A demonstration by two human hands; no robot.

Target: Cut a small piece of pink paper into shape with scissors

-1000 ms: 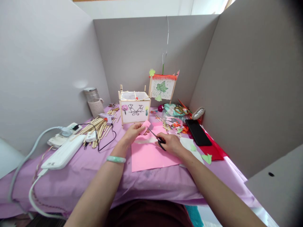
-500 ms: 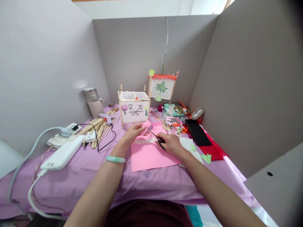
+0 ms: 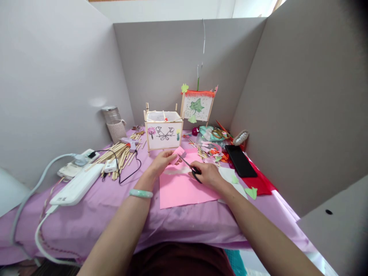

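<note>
Between the fingers of my left hand (image 3: 163,160) is a small folded piece of pink paper (image 3: 179,151). My right hand (image 3: 207,173) grips black-handled scissors (image 3: 196,173), their blades pointing up and left to the edge of that piece. Whether the blades are closed on the paper is too small to tell. Under both hands lies a large pink sheet (image 3: 184,191) on the purple cloth. Just behind my left hand stands a lantern-like box (image 3: 164,132) of sticks and white panels, with two birds drawn on its front.
Wooden sticks (image 3: 122,157), a glue gun (image 3: 130,144), a power bank (image 3: 76,186) and a jar (image 3: 113,124) are on the left. A black phone (image 3: 240,161), paper scraps (image 3: 214,150) and red cloth (image 3: 260,184) lie right. Behind hangs a leaf-painted lantern (image 3: 197,106). Grey partitions (image 3: 184,53) enclose the table.
Both hands stay almost in place. The scissor blades and the edge of the small pink piece look slightly shifted; the whole view has moved a touch.
</note>
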